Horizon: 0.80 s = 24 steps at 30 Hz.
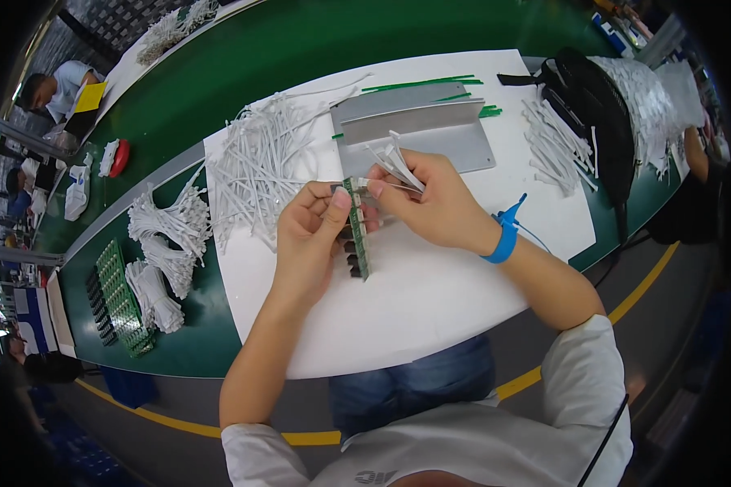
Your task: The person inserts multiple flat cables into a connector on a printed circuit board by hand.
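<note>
My left hand [307,235] grips a narrow green circuit board [359,252] upright between thumb and fingers. Black parts stick out along its left side. At the board's upper end, the fingers of my right hand [443,203] pinch a white cable's end against or very close to it; whether it is plugged in, I cannot tell. Several more white cables [395,166] are tucked in the same right hand. A blue wrist strap [505,237] circles my right wrist. Beyond my left hand spreads a large pile of loose white cables [256,166].
A grey metal bracket [410,122] lies behind my hands, with green strips [422,82] around it. At right are more white cables [554,150] and a black bag [597,122]. Bundled white cables [170,219] and green board panels [122,296] lie at left. Another person [65,89] sits far left.
</note>
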Each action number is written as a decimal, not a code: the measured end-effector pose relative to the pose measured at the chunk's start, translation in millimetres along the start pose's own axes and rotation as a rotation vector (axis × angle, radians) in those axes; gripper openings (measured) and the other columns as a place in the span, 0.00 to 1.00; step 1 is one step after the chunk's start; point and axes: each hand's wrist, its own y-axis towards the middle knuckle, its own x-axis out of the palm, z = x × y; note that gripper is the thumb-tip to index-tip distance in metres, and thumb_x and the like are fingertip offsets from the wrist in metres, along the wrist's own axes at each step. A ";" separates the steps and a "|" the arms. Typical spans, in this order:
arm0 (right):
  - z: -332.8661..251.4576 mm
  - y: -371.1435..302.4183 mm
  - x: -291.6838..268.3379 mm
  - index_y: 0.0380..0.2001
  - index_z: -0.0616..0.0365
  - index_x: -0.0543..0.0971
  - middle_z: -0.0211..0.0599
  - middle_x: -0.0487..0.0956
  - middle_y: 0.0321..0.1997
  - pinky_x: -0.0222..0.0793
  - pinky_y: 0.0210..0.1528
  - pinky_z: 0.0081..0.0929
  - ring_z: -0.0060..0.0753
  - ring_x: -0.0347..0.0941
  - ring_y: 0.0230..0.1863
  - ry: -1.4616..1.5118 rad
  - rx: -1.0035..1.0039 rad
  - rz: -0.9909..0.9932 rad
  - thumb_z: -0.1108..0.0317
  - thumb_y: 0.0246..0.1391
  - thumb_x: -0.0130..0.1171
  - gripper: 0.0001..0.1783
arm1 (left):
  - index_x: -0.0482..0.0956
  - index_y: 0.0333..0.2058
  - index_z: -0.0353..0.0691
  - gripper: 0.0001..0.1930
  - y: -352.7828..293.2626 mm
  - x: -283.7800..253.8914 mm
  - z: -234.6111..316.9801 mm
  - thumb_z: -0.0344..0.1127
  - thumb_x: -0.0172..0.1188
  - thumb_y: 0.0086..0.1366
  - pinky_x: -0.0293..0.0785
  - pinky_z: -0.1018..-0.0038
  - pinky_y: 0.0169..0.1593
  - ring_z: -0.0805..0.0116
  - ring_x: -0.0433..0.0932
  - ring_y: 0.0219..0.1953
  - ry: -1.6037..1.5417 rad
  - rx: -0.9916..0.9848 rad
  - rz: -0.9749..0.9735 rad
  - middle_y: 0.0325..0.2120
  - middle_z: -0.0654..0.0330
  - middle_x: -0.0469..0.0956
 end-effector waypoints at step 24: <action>-10.6 -4.8 -2.4 0.27 0.65 0.81 0.17 0.70 0.18 0.56 0.23 0.11 0.06 0.58 0.22 -0.114 -0.015 0.062 0.72 0.46 0.62 0.07 | 0.77 0.44 0.32 0.11 -4.1 -1.4 -1.0 0.31 0.58 0.66 0.69 0.82 0.42 0.80 0.74 0.36 -0.103 0.083 -0.011 0.36 0.64 0.78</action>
